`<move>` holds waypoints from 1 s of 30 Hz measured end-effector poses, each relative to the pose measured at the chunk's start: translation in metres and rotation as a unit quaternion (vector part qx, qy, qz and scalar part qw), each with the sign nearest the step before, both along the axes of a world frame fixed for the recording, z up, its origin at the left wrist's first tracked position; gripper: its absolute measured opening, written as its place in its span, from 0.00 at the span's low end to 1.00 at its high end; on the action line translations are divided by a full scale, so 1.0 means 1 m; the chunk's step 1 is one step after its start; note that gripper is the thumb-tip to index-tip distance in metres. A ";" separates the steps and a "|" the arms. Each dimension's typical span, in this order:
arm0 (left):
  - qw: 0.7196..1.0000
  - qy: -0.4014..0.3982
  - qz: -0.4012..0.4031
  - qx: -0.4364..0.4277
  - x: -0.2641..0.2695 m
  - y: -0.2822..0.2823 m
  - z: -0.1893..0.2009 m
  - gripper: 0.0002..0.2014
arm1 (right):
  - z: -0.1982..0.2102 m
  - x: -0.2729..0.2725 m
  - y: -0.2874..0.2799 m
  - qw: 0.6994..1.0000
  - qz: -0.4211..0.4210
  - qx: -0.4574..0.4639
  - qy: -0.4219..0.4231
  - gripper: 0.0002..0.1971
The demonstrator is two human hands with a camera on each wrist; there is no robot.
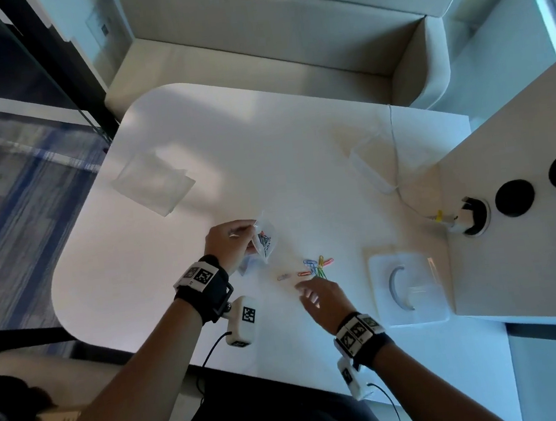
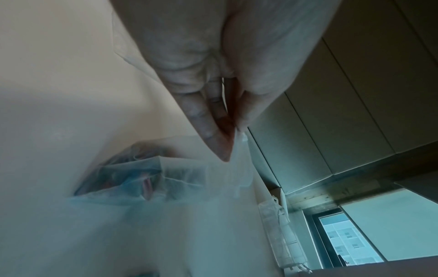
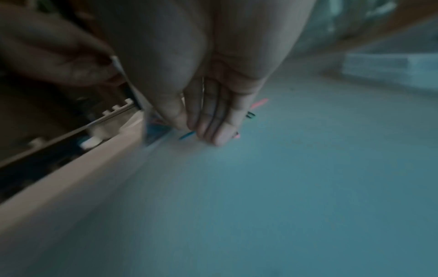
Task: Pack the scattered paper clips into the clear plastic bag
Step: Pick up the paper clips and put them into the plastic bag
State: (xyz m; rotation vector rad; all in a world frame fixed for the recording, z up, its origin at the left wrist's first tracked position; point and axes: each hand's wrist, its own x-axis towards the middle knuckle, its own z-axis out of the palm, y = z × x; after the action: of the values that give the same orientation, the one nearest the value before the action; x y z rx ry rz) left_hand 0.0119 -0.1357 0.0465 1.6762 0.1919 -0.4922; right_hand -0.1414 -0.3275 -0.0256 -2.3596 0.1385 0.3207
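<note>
My left hand (image 1: 235, 237) pinches the top edge of a small clear plastic bag (image 1: 266, 239) that hangs over the white table (image 1: 193, 133) with several coloured clips inside. The left wrist view shows thumb and fingers (image 2: 213, 138) pinched on the bag (image 2: 166, 178). A loose cluster of coloured paper clips (image 1: 316, 266) lies to the right of the bag. My right hand (image 1: 316, 293) hovers just in front of the clips, fingers straight and together, holding nothing. In the blurred right wrist view my right hand's fingertips (image 3: 218, 135) sit close above the table by the clips (image 3: 258, 104).
A clear lidded plastic box (image 1: 410, 287) sits right of the clips. A flat clear bag (image 1: 154, 185) lies at the far left, another clear packet (image 1: 367, 163) with a white cable at the far right. A raised white ledge (image 1: 516, 137) with round sockets borders the right side.
</note>
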 end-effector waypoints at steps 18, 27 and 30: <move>0.999 -0.022 -0.020 0.034 0.003 0.000 -0.007 0.07 | -0.013 0.030 -0.028 0.919 0.184 -0.347 0.043 0.40; 0.999 -0.002 -0.035 0.024 0.002 -0.009 -0.008 0.09 | -0.015 -0.007 -0.007 0.957 0.135 -0.256 0.021 0.37; 0.998 -0.001 -0.048 0.039 0.002 -0.008 -0.009 0.10 | -0.013 0.001 -0.001 0.951 0.127 -0.280 0.018 0.38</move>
State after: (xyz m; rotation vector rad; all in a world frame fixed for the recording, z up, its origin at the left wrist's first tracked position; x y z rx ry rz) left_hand 0.0138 -0.1434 0.0373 1.7682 0.1300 -0.5608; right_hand -0.1404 -0.3284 -0.0386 -2.9451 -0.0728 0.5006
